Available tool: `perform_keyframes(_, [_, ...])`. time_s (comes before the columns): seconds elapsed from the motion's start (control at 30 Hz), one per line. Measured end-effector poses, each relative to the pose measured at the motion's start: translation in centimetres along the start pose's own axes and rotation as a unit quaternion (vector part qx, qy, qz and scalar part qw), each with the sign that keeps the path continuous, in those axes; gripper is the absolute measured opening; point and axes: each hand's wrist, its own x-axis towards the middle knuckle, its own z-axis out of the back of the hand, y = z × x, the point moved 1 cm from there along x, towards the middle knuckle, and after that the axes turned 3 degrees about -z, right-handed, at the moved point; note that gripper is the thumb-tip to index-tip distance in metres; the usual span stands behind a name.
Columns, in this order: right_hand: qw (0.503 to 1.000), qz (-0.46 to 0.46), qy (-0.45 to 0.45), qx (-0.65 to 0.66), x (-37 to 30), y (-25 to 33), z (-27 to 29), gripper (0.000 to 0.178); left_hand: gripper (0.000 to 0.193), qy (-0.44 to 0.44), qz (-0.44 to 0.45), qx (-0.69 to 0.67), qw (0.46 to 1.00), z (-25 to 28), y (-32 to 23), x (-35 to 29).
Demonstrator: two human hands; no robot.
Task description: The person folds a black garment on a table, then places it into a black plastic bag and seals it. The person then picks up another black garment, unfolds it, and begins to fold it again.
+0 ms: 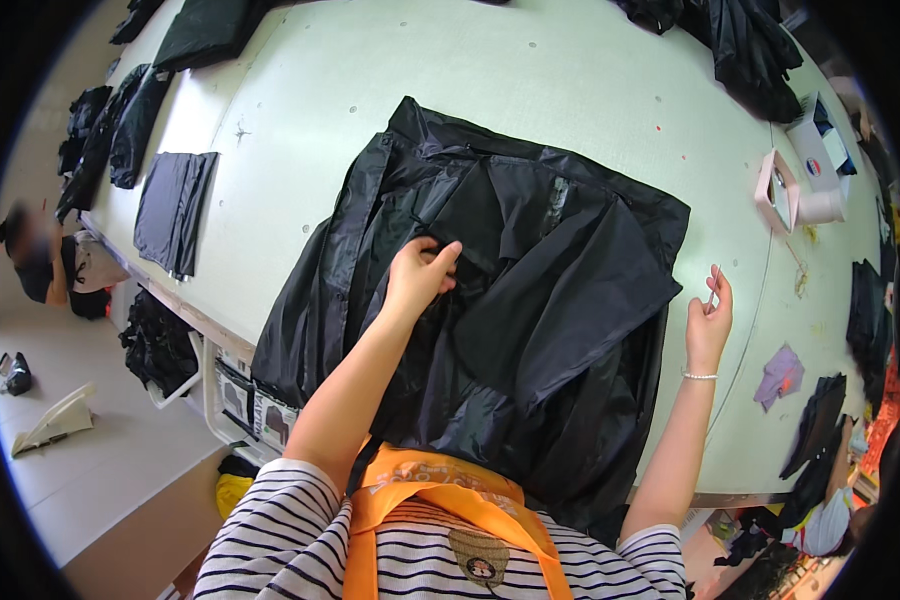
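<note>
Black garment (570, 290), one, spread in loose folds at the tabletop's near edge, its lower part reaching the wearer's orange apron (435, 470). Left hand (425, 275): on the garment, fingers curled, thumb extended; whether cloth is pinched cannot be told. Right hand (710, 312): raised just beside the garment's right side, thumb and fingers pressed together on a small thin item (711, 299), kind too small to tell. Tabletop (310, 110): pale green, bare in a wide stretch beyond the garment, with a narrower bare strip between garment and folded black cloth (175, 212), which lies by the edge at left. Further bare surface between garment and the containers toward the right edge. Containers: pink tray (763, 200), shallow, holding a rounded object, not made out; white box (808, 142), just behind it, dark blue contents (832, 138); pale cylindrical tub (822, 208), beside both, contents not visible. Nearer the right-hand end of the near edge: purple cloth scrap (778, 378) and dark fabric piece (815, 425).
</note>
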Motion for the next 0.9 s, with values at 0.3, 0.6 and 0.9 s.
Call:
perform_keyframes(0.3, [0.963,0.024,0.253,0.088,-9.0,13.8,-8.4,0.036,0.011,-0.023,-0.073,-0.281,0.957,-1.5,-4.6,0.2])
perform_keyframes(0.6, [0.9,0.085,0.326,-0.277,-18.3,9.0,-9.6,0.052,0.032,-0.133,-0.257,0.03,0.957,6.7,-5.5,14.2])
perform_keyframes(0.9, [0.965,-0.18,0.117,0.148,-13.0,8.2,-1.2,0.022,0.026,-0.114,-0.31,-0.109,0.938,9.0,-3.6,10.2])
